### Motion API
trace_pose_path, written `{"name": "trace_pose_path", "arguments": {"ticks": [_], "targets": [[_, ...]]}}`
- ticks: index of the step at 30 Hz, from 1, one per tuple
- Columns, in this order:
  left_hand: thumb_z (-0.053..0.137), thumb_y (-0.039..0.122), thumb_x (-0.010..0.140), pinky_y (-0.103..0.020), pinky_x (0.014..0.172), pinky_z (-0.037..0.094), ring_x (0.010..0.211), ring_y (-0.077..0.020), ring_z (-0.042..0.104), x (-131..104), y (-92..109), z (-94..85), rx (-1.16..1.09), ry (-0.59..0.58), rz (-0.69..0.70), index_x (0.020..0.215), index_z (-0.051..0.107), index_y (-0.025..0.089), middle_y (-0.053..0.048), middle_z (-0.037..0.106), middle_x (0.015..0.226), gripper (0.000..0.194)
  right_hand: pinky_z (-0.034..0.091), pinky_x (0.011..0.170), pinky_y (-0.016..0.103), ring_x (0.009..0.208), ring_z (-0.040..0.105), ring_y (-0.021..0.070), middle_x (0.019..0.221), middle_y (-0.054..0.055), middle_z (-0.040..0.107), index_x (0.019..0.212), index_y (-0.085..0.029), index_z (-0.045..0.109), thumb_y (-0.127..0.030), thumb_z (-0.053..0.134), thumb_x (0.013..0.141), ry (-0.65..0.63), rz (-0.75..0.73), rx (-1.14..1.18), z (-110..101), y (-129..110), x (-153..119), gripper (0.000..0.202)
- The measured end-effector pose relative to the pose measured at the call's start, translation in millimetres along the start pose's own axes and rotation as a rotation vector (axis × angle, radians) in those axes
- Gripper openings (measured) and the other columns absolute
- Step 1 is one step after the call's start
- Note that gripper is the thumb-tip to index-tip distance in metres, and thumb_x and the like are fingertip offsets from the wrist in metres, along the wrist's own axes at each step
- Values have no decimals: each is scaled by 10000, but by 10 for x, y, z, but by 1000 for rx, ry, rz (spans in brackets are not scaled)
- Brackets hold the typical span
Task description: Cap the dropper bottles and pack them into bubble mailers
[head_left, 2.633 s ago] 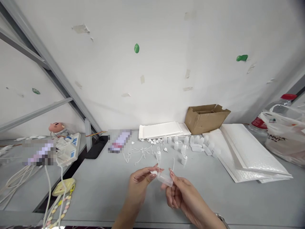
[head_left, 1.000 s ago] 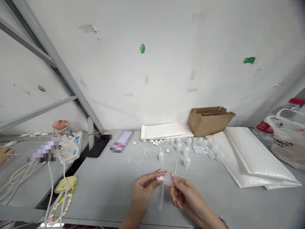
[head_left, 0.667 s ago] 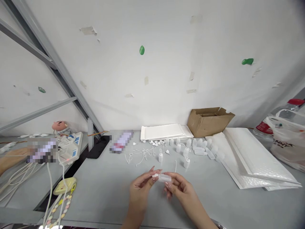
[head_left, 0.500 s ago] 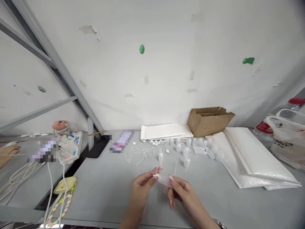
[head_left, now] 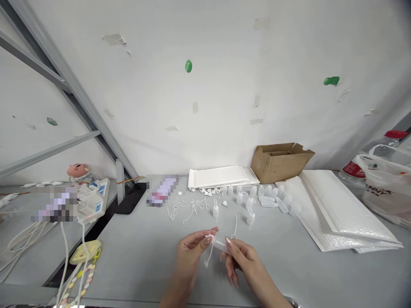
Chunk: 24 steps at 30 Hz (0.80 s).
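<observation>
A small translucent squeeze bottle (head_left: 221,245) lies tilted between my hands, its neck toward the left. My right hand (head_left: 239,254) is closed on its base end, thumb on top. At the neck, my left hand (head_left: 195,248) pinches a white ring-ended strap (head_left: 210,254), whose tail hangs below the fingers. A thin pointed tip shows by the left fingertips; what it belongs to is too small to tell. Just beyond the right hand a loose white strap (head_left: 235,224) lies on the table. Capped bottles, one of them a bottle (head_left: 251,218), stand farther back.
Several white straps (head_left: 194,209) and small nozzle caps (head_left: 225,204) are scattered behind my hands. Uncapped bottles (head_left: 269,201) lie and stand beside padded envelopes (head_left: 349,209). A cardboard box (head_left: 281,162) stands at the wall. Left are a phone (head_left: 162,189) and a power strip (head_left: 94,201).
The strap at the bottle's neck, which pointed up and away before, now hangs down toward me from my left fingers. Another person's hand at the far left has gone from view.
</observation>
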<state>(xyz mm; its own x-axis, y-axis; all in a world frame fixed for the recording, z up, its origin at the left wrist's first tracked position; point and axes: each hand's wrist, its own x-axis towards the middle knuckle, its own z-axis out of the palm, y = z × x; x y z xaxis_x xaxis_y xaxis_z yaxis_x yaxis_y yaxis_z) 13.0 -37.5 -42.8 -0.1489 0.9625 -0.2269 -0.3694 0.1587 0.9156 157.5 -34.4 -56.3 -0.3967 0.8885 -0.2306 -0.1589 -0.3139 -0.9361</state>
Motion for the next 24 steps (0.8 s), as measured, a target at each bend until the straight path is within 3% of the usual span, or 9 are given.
{"name": "trace_pose_path", "arguments": {"ticks": [2,6,9,13,16,18,22,24], "targets": [[786,348,535,-444,932,438,953,-309,652,-8,28,17,10,2,-21,675,734,171,-117,751,861,232,299,330,208,297,395,82,391,-23,492,603,-166,518,-712,395,753,-36,27,-25,4,33,0,580],[797,339,513,-441,915,446,918,-309,662,-5,39,26,12,50,-29,652,731,166,-108,757,815,232,426,530,237,509,510,119,566,-30,540,864,-178,587,-552,604,736,122,-154,-164,-4,64,-35,396],[792,345,523,-432,919,443,919,-299,661,9,9,8,-1,54,-8,654,734,177,-91,759,797,221,422,599,238,570,518,120,583,-36,526,839,-187,593,-478,646,739,193,-201,-229,0,32,-60,313],[769,353,570,-428,934,433,955,-289,648,21,-18,-37,12,-19,53,672,738,189,-90,758,828,196,291,362,196,333,392,67,442,-42,496,652,-168,526,-638,537,729,-23,42,26,45,-50,-49,476],[762,347,584,-421,950,424,982,-287,637,27,-20,-62,36,-63,84,660,737,195,-84,759,815,172,211,304,187,259,328,55,358,-37,462,585,-163,505,-701,428,744,-136,169,154,69,-87,-31,567],[753,346,597,-423,957,418,1011,-290,623,32,-25,-71,58,-43,85,676,737,196,-83,758,827,170,274,328,194,291,394,69,409,-17,514,621,-150,543,-694,462,730,-122,117,105,66,-88,-24,561],[727,348,633,-444,959,416,1041,-304,607,43,-35,-83,103,8,92,710,734,185,-92,756,838,181,411,514,224,493,520,104,600,-13,575,785,-151,631,-561,657,671,53,-101,-70,33,-74,-25,427],[723,337,638,-455,988,389,1012,-300,624,43,-30,-90,131,-15,120,691,732,188,-81,757,814,158,396,509,225,482,504,103,576,-23,557,774,-153,634,-529,676,672,31,-71,-78,16,-80,-30,393]]}}
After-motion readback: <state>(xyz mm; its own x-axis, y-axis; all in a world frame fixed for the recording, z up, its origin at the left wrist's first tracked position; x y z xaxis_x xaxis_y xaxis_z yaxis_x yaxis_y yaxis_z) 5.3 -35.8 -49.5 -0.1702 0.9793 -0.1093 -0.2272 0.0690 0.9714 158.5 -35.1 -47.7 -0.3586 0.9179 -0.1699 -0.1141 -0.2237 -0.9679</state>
